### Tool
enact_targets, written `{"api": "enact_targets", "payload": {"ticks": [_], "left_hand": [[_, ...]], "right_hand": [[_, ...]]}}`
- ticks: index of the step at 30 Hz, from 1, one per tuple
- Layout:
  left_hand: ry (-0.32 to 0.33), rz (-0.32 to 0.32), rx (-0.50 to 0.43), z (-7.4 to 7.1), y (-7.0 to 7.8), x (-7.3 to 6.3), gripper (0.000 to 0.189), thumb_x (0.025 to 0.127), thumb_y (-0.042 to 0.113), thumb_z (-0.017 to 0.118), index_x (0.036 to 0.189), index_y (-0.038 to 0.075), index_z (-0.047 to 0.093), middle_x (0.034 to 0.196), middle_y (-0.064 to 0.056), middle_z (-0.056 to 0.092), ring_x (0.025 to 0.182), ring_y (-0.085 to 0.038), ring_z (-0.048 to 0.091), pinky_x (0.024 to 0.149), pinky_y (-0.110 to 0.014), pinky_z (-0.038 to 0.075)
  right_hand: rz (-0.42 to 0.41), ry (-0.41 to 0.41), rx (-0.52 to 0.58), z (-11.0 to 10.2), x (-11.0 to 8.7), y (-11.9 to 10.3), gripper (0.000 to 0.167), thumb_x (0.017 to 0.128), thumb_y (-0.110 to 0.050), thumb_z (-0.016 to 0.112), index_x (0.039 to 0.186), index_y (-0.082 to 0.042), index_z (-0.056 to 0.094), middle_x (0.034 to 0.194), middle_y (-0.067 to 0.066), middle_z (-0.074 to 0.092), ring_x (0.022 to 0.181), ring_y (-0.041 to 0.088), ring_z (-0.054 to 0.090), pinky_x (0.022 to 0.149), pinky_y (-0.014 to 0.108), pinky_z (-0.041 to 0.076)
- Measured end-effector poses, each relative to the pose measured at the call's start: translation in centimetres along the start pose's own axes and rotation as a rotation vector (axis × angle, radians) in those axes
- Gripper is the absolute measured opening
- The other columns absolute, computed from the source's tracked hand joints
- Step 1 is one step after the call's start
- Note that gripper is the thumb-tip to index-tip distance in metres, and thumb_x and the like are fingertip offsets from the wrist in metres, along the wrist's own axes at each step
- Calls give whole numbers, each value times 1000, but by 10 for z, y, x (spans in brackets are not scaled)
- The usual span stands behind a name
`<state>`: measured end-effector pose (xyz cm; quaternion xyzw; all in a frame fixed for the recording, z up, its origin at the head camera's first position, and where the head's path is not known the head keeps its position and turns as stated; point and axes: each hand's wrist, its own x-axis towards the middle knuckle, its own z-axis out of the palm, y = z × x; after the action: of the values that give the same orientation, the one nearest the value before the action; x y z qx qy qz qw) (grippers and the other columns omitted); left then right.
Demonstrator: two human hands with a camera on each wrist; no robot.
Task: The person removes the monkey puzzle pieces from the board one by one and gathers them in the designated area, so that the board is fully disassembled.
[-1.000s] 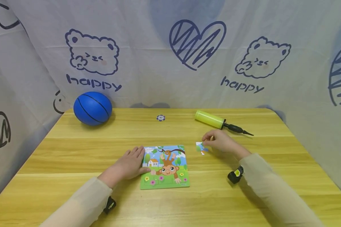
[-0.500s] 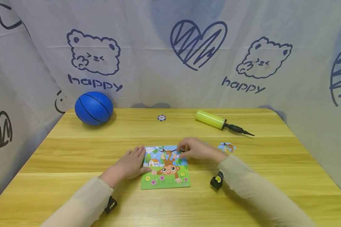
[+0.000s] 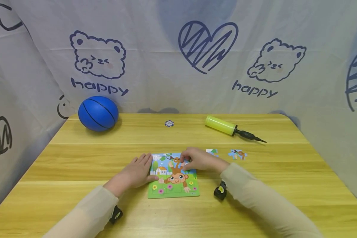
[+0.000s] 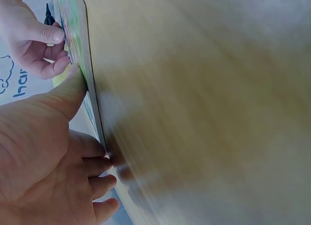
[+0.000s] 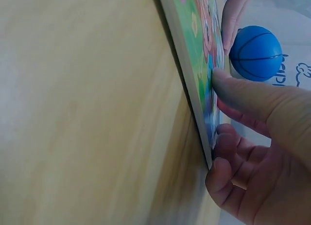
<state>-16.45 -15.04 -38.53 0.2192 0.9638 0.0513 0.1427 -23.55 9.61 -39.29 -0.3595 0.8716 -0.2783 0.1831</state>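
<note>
A monkey jigsaw puzzle (image 3: 174, 189) lies flat on the table in front of me. My left hand (image 3: 133, 173) rests along its left edge, fingers straight and thumb over the picture. Above the puzzle's upper right part, my right hand (image 3: 203, 160) has thumb and fingers curled together, pinching a puzzle piece that its fingers mostly hide. In the right wrist view, the right thumb (image 5: 243, 91) meets the picture surface, while other fingers curl at the board's edge. Two loose puzzle pieces lie to the right: one with leaves (image 3: 212, 151), partly behind the hand, and one with a brown branch (image 3: 237, 154).
A blue ball (image 3: 98, 113) sits at the table's back left corner. Near the back edge lies a round chip (image 3: 169, 123). A yellow hand pump (image 3: 221, 125) with a black nozzle lies at the back right. A printed cloth (image 3: 154, 66) hangs behind the wooden table (image 3: 77, 172).
My right hand has moved left from the loose pieces to the puzzle's upper right, carrying a piece. Two loose pieces now show where it was. The left hand stays by the puzzle's left edge.
</note>
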Motion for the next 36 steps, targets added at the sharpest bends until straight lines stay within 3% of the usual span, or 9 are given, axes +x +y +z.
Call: {"api": "enact_targets", "payload": {"ticks": [4, 14, 23, 29, 36], "left_hand": [[-1, -1, -1, -1, 0, -1, 79, 93, 46, 47, 140, -12, 22, 147, -27, 16, 134, -40, 14, 108, -51, 13], [2, -5, -5, -1, 0, -1, 78, 93, 45, 48, 140, -12, 22, 146, -27, 16, 134, -41, 14, 108, -51, 14], [3, -4, -2, -1, 0, -1, 78, 93, 45, 48, 140, -12, 23, 146, -27, 17, 134, -41, 15, 108, -51, 14], [3, -5, -1, -1, 1, -1, 78, 93, 45, 49, 140, -12, 23, 146, -27, 17, 134, -41, 15, 108, -51, 14], [2, -9, 0, -3, 2, -2, 78, 93, 44, 49, 140, -12, 23, 146, -27, 17, 134, -41, 15, 108, -51, 14]], "right_hand": [[7, 12, -35, 0, 1, -2, 14, 81, -16, 72, 88, -12, 60, 84, 4, 47, 75, 16, 41, 64, 28, 38], [82, 64, -40, 4, -1, -5, 17, 79, -19, 74, 85, -16, 59, 97, 4, 42, 84, 18, 45, 77, 33, 43], [101, 115, -64, 7, -1, -1, 49, 77, -24, 75, 115, -5, 52, 107, 5, 45, 97, 18, 49, 90, 34, 43], [93, 148, 24, 3, -6, 0, 39, 80, -23, 73, 113, -13, 54, 106, 5, 44, 86, 19, 48, 74, 33, 46], [80, 198, 156, -6, -10, 4, 23, 89, -4, 59, 109, -17, 61, 96, 3, 55, 74, 18, 52, 60, 30, 46]]}}
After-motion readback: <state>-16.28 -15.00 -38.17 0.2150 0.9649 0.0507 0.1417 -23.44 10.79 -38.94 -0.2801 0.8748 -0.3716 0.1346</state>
